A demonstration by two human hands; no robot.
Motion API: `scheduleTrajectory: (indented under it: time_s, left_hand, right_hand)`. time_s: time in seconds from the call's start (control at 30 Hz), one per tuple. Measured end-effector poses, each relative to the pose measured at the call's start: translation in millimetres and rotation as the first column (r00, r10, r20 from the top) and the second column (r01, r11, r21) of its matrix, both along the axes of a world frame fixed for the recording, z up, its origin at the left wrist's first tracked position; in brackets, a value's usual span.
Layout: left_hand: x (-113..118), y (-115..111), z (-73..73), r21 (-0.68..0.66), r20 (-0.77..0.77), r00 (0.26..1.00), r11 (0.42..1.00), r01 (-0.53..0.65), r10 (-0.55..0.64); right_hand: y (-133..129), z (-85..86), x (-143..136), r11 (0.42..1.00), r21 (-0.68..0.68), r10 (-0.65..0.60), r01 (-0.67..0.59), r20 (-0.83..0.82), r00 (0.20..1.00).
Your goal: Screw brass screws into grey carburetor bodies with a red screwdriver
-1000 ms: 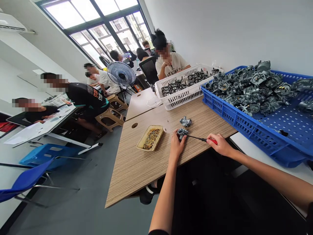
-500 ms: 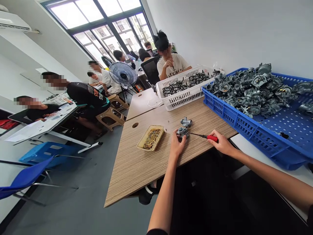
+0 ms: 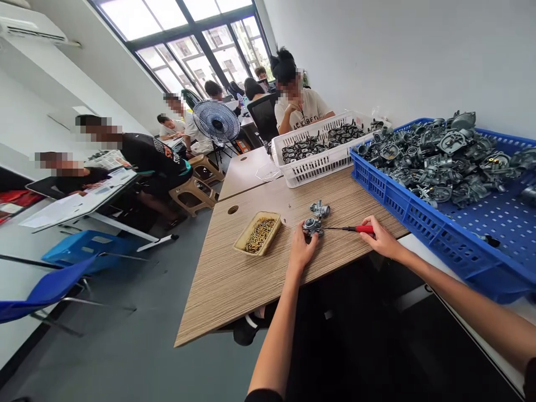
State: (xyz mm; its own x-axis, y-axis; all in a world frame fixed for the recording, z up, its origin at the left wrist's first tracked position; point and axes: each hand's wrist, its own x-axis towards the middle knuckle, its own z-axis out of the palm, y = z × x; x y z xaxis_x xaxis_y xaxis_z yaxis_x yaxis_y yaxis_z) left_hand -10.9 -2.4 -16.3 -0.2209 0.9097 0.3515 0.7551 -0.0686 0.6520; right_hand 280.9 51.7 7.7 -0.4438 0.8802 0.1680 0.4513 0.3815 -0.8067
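Observation:
On the wood-grain table (image 3: 218, 268), my left hand (image 3: 302, 248) is closed around a grey metal carburetor body (image 3: 310, 224) near the front edge. My right hand (image 3: 379, 237) grips the red handle of a screwdriver (image 3: 364, 229). Its thin dark shaft points left, and the tip meets the right side of the held body. Just behind that part lies a second metal body (image 3: 320, 209). To the left stands a cream tray (image 3: 239, 245) of small brass-coloured screws (image 3: 259, 234).
A blue crate (image 3: 402, 204) heaped with metal parts stands at the right. Behind the table's middle is a white basket (image 3: 301, 177) of dark parts, with a person (image 3: 307, 109) seated beyond. A fan (image 3: 216, 121) and other people are further back.
The view has shifted slightly. My right hand's fingers sit further back on the screwdriver's handle and look looser. My left hand keeps its hold on the metal body.

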Motion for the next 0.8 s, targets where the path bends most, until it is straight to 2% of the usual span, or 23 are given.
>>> scheduleTrajectory:
  time_s: [0.13,0.33,0.5,0.67,0.8]
  left_hand:
    - [0.6,-0.9,1.1,0.002,-0.010,1.000,1.000,0.008,-0.008]
    - [2.4,-1.8,4.0,0.000,-0.014,0.999,0.999,0.034,-0.034]
    - [3.4,-2.7,5.5,-0.002,-0.010,1.000,1.000,0.017,-0.017]
    - [3.4,-2.9,6.0,0.009,-0.003,1.000,1.000,0.020,-0.020]
    - [2.4,-2.4,4.9,0.008,0.009,1.000,1.000,0.023,-0.023]
  right_hand:
    - [0.5,-3.7,-0.1,1.000,0.021,-0.012,0.011,0.031,0.999]
    - [-0.9,-10.7,-4.8,0.993,0.116,0.008,-0.029,0.177,0.984]
    - [-1.0,-12.0,-3.2,0.994,0.103,-0.038,0.029,0.089,0.995]
    - [0.0,-15.7,-0.4,0.983,0.140,-0.120,0.119,-0.004,0.993]
    - [-0.7,-18.2,0.4,0.977,0.159,-0.136,0.142,-0.044,0.990]
